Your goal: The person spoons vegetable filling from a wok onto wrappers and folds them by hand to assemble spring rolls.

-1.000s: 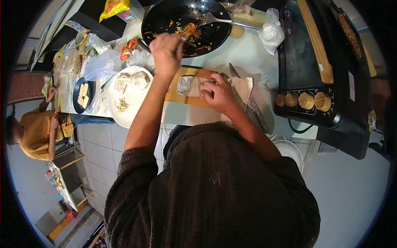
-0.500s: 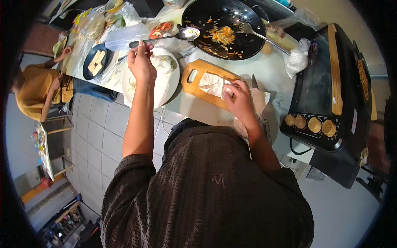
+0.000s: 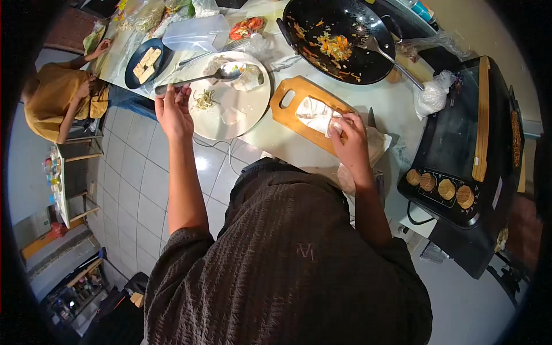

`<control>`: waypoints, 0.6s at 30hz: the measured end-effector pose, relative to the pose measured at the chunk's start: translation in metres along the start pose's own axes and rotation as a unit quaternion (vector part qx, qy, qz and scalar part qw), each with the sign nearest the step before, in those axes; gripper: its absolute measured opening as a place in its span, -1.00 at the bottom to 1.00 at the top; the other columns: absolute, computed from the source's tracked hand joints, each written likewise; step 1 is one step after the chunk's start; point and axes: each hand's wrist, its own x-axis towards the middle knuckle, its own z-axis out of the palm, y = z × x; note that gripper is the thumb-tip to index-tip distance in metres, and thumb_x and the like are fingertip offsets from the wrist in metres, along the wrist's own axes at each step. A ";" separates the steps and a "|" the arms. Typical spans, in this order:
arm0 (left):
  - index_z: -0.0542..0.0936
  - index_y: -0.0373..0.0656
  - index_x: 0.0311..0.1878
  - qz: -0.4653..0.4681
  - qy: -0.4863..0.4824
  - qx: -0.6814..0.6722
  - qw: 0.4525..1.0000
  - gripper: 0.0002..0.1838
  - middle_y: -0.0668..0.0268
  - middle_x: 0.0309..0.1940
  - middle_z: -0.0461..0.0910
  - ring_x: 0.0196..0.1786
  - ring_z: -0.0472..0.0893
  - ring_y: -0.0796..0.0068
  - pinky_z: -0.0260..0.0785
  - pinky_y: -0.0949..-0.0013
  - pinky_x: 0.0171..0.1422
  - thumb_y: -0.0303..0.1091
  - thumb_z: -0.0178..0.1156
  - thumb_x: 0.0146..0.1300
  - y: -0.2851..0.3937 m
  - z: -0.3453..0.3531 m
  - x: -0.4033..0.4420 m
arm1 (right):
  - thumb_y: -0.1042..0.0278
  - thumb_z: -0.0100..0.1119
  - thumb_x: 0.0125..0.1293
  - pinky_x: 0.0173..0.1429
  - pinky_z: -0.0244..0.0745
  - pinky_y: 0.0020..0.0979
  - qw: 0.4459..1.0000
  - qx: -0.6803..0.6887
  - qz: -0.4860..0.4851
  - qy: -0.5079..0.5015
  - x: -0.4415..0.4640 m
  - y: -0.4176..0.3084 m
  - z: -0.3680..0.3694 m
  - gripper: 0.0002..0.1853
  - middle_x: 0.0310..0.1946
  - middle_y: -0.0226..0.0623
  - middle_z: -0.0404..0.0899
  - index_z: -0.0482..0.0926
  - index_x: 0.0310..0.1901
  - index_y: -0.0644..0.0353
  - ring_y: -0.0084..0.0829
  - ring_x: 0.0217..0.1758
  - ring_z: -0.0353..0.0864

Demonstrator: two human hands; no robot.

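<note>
A spoon [image 3: 201, 79] is held by its handle in my left hand [image 3: 175, 112], its bowl over a large white plate [image 3: 253, 112]. Shredded pale food [image 3: 204, 99] and a clear wrapped lump [image 3: 247, 79] lie on that plate. On a wooden cutting board [image 3: 284, 118] rests a flat white wrapper [image 3: 314, 114]. The fingers of my right hand [image 3: 352, 144] pinch the wrapper's right end. Behind the board stands a black wok [image 3: 299, 46] with chopped vegetables [image 3: 335, 47] and a metal spatula [image 3: 397, 62] in it.
A black oven [image 3: 445, 138] with wooden knobs stands at right, beside a tied white bag [image 3: 432, 99]. A dark pan [image 3: 133, 60] holds pale blocks. A knife tip [image 3: 371, 117] shows near my right hand. Another person [image 3: 57, 103] in yellow is at far left.
My left hand has moved away from the wok with the spoon, whose bowl is now over the plate. The view has shifted. My right hand has stayed at the wrapper.
</note>
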 end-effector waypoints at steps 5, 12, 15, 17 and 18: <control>0.37 -0.23 -0.18 0.032 0.008 0.059 0.998 -0.83 -0.04 -0.09 0.66 -0.24 0.69 0.30 0.63 0.27 -0.08 -0.44 0.18 0.43 0.004 -0.026 0.001 | 0.33 0.32 0.21 0.17 0.48 -0.15 1.000 -0.008 -0.006 -0.001 0.001 0.001 -0.001 -0.74 0.03 -0.08 0.50 0.69 -0.07 0.17 -0.07 0.07 0.56; 0.34 -0.42 0.12 0.108 0.003 0.253 0.961 -0.67 -0.06 -0.15 0.70 -0.18 0.74 0.30 0.63 0.30 -0.05 -0.46 0.18 0.43 0.025 -0.040 -0.007 | 0.34 0.33 0.20 0.16 0.49 -0.16 1.000 -0.015 -0.005 -0.009 0.004 -0.003 -0.002 -0.73 0.03 -0.06 0.51 0.69 -0.07 0.20 -0.06 0.07 0.57; 0.34 -0.43 0.11 0.155 0.015 0.306 0.939 -0.67 -0.06 -0.16 0.70 -0.19 0.74 0.31 0.64 0.33 -0.09 -0.45 0.18 0.43 0.030 -0.043 -0.014 | 0.34 0.34 0.19 0.17 0.48 -0.16 1.000 -0.015 -0.002 -0.014 0.004 -0.004 -0.003 -0.73 0.03 -0.05 0.52 0.68 -0.07 0.21 -0.06 0.07 0.57; 0.36 -0.42 0.10 0.163 0.007 0.316 0.935 -0.68 -0.03 -0.18 0.70 -0.22 0.74 0.35 0.65 0.37 -0.13 -0.46 0.18 0.43 0.030 -0.043 -0.017 | 0.34 0.34 0.19 0.17 0.48 -0.16 1.000 -0.016 -0.008 -0.015 0.005 -0.002 -0.002 -0.72 0.03 -0.04 0.52 0.68 -0.07 0.21 -0.06 0.07 0.57; 0.36 -0.41 0.10 0.172 0.000 0.330 0.928 -0.69 -0.01 -0.19 0.71 -0.23 0.73 0.38 0.65 0.37 -0.14 -0.46 0.18 0.43 0.029 -0.044 -0.017 | 0.34 0.34 0.19 0.17 0.48 -0.15 1.000 -0.016 -0.013 -0.016 0.005 -0.001 -0.002 -0.72 0.03 -0.04 0.52 0.68 -0.06 0.21 -0.06 0.07 0.57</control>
